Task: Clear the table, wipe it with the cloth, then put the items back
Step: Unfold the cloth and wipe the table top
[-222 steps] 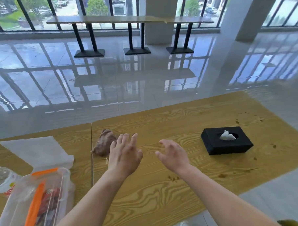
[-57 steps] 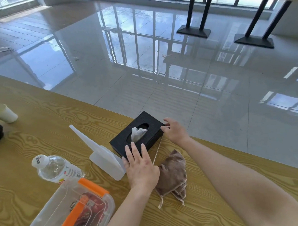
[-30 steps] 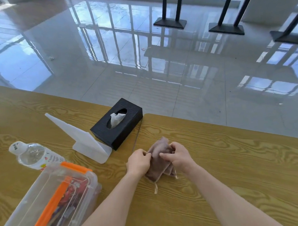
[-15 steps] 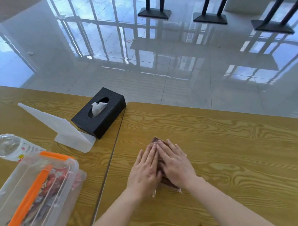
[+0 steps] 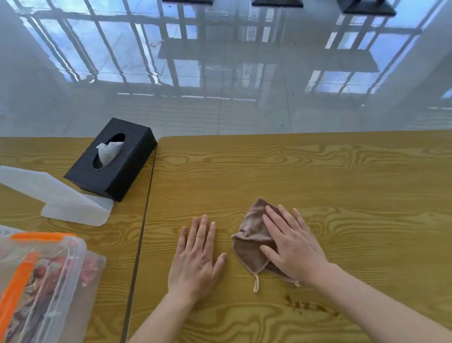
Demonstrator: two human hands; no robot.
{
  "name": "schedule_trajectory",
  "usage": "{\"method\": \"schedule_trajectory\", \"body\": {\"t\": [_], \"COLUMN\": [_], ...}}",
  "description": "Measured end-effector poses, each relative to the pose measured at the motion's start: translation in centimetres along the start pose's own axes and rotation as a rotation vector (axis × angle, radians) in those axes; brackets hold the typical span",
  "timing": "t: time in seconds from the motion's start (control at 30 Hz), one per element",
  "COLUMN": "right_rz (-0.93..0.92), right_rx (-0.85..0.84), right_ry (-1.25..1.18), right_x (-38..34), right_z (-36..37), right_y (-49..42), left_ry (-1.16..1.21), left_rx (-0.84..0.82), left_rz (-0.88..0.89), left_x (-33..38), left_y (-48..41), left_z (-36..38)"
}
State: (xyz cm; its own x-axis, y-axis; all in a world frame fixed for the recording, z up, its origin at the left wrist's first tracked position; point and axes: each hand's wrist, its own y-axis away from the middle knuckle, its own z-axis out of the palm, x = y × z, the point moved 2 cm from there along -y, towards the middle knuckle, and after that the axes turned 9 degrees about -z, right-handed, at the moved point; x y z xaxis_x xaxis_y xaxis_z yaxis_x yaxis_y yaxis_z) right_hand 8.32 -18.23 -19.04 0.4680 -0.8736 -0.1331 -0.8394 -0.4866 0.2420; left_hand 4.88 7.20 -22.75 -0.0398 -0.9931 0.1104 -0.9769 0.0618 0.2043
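A brown cloth (image 5: 250,237) lies folded on the right-hand wooden table (image 5: 323,182). My right hand (image 5: 291,242) presses flat on the cloth's right half, fingers spread. My left hand (image 5: 196,258) rests flat on the bare wood just left of the cloth, not touching it. A black tissue box (image 5: 111,160) sits on the left table, against the seam between the two tables. A dark stain (image 5: 311,306) marks the wood beside my right forearm.
A white plastic stand (image 5: 52,194) lies in front of the tissue box. A clear box with an orange lid latch (image 5: 36,291) fills the lower left. A dark gap (image 5: 142,227) runs between the tables. Beyond the far edge is glossy tiled floor (image 5: 241,80).
My hands have parted: the left came off the cloth onto the wood, and the right slid the cloth a little to the right. The view tilted down.
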Motion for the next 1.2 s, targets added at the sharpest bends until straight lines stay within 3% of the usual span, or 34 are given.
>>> {"method": "schedule_trajectory", "body": {"t": [0.1, 0.2, 0.33, 0.43, 0.7, 0.83, 0.93, 1.03, 1.2], "right_rz": [0.047, 0.025, -0.066, 0.029, 0.363, 0.446, 0.335, 0.241, 0.626], "right_rx": [-0.049, -0.098, -0.090, -0.047, -0.027, 0.079, 0.109, 0.117, 0.196], "right_ry": [-0.130, -0.098, -0.065, -0.150, -0.272, -0.235, -0.134, -0.045, -0.147], "right_x": [-2.5, -3.6, 0.1, 4.8, 15.4, 10.8, 5.5, 6.4, 6.0], "right_z": [-0.9, 0.1, 0.0, -0.5, 1.3, 5.7, 7.5, 7.3, 6.6], "right_y": [-2.5, -3.6, -2.5, -0.8, 17.3, 24.3, 24.6, 24.7, 21.4], "left_ry": [0.015, 0.083, 0.062, 0.064, 0.120, 0.036, -0.024, -0.016, 0.013], "left_rx": [-0.031, -0.091, -0.168, -0.119, 0.020, 0.018, 0.045, 0.086, 0.098], "left_rz": [0.010, 0.025, 0.019, -0.056, 0.172, 0.144, 0.162, 0.159, -0.019], "left_x": [-0.1, -1.0, -3.4, -3.8, 7.3, 8.9, 8.9, 8.9, 8.9], "left_y": [0.0, -0.4, 0.8, 4.4, 11.6, 11.7, 11.9, 11.9, 12.3], "left_z": [-0.5, -1.7, -3.0, -2.5, 1.2, 3.3, 3.8, 3.6, 3.0]}}
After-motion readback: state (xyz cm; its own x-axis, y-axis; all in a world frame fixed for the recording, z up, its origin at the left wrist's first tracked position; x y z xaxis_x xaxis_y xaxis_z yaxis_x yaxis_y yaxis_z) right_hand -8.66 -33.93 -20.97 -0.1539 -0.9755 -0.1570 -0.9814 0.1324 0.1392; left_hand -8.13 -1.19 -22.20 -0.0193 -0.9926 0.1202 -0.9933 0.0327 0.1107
